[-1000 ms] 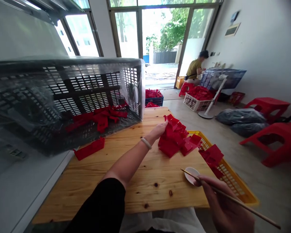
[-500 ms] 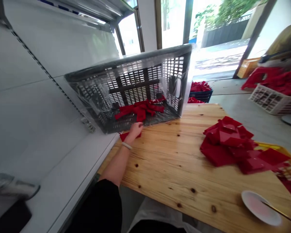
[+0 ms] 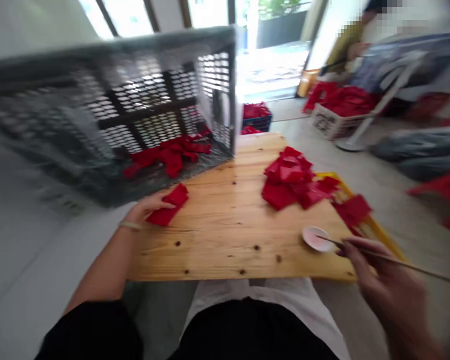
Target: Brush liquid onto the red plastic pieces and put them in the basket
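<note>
My left hand (image 3: 148,208) is at the near left of the wooden board (image 3: 225,245), shut on a folded red piece (image 3: 168,206) that looks like glossy card. My right hand (image 3: 388,285) is at the lower right, holding a thin wooden stick (image 3: 390,258). The stick's tip points at a small white dish (image 3: 316,238) with a pinkish smear. A heap of flat red pieces (image 3: 292,180) lies mid-board, and more red pieces (image 3: 352,210) lie over a yellow crate (image 3: 373,227) at the right edge.
A tilted grey mesh crate (image 3: 135,100) in clear film stands beyond my left hand, with red pieces (image 3: 168,155) inside. Farther off are a blue crate (image 3: 257,122), a white crate (image 3: 332,122), a seated person (image 3: 347,40), grey bags (image 3: 422,152), and red stools (image 3: 318,95).
My left hand has drawn the red piece away from the grey crate's base onto the board. My head has turned back, bringing my right hand and the stick into view.
</note>
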Available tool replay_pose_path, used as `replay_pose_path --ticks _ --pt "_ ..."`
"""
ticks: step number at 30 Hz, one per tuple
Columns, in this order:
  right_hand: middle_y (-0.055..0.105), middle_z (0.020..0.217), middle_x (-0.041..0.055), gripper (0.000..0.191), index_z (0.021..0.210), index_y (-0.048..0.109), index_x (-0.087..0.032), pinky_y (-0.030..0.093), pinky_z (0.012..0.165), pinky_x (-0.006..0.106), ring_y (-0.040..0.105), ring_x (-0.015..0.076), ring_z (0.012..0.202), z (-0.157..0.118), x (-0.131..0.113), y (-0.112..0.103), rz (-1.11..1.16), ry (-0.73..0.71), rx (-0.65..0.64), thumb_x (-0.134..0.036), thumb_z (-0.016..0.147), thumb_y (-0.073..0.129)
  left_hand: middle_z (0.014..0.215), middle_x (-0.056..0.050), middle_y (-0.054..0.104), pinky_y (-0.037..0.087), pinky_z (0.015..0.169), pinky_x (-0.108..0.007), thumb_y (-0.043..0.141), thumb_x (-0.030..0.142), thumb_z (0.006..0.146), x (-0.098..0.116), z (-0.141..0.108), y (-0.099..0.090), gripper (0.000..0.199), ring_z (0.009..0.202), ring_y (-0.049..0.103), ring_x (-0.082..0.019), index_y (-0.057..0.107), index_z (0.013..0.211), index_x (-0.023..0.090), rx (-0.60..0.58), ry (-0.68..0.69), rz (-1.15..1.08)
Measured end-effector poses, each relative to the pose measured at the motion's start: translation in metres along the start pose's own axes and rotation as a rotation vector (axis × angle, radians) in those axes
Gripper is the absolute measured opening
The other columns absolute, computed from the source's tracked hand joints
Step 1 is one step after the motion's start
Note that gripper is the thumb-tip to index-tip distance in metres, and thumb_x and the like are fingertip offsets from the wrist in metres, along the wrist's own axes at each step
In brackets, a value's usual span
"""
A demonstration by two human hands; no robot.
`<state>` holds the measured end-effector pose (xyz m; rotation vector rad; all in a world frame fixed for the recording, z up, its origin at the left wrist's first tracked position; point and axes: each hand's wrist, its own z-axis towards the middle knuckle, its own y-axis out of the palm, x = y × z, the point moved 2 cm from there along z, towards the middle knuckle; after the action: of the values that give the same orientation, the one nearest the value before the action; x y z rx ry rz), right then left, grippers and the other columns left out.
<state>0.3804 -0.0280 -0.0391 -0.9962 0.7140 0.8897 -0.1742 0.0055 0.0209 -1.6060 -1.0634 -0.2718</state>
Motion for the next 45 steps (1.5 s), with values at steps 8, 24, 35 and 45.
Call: replay_pose_path --ticks 8,24,35,45 --pt "0.079 0.077 0.0083 0.046 0.09 0.07 -0.023 0.061 0.058 0.033 0.081 0.027 0.068 0.024 0.04 0.004 -0.114 0.211 -0.042 -0.069 0.094 0.066 0.109 -0.011 0.085 0.066 0.081 -0.033 0.068 0.01 0.093 0.024 -0.021 0.09 0.054 0.093 0.082 -0.027 0.059 0.146 0.012 -0.273 -0.037 -0.723" --pt "0.075 0.069 0.0075 0.073 0.086 0.069 -0.022 0.061 0.052 0.032 0.074 0.0235 0.057 0.027 0.042 0.014 -0.029 0.326 -0.077 -0.094 0.08 0.065 0.111 -0.024 0.083 0.07 0.072 -0.046 0.021 0.048 0.116 0.086 -0.102 0.193 0.07 0.087 0.084 -0.035 0.074 0.123 0.002 -0.722 -0.323 -1.272" --pt "0.073 0.065 0.0059 0.068 0.082 0.072 -0.021 0.06 0.051 0.031 0.07 0.0209 0.052 0.033 0.035 0.009 -0.037 0.316 -0.063 -0.09 0.078 0.072 0.116 -0.022 0.083 0.067 0.071 -0.034 0.028 0.049 0.117 0.099 -0.12 0.202 0.064 0.081 0.081 -0.024 0.067 0.141 0.004 -0.495 -0.357 -1.257" --pt "0.083 0.089 0.0044 0.025 0.107 0.082 -0.024 0.067 0.084 0.029 0.082 0.0197 0.082 0.013 -0.03 0.014 0.384 0.198 0.0 -0.046 0.096 0.083 0.108 -0.021 0.084 0.062 0.08 -0.031 0.031 0.057 0.115 0.11 -0.14 0.217 0.072 0.092 0.082 -0.026 0.081 0.118 0.006 -0.565 -0.28 -1.351"
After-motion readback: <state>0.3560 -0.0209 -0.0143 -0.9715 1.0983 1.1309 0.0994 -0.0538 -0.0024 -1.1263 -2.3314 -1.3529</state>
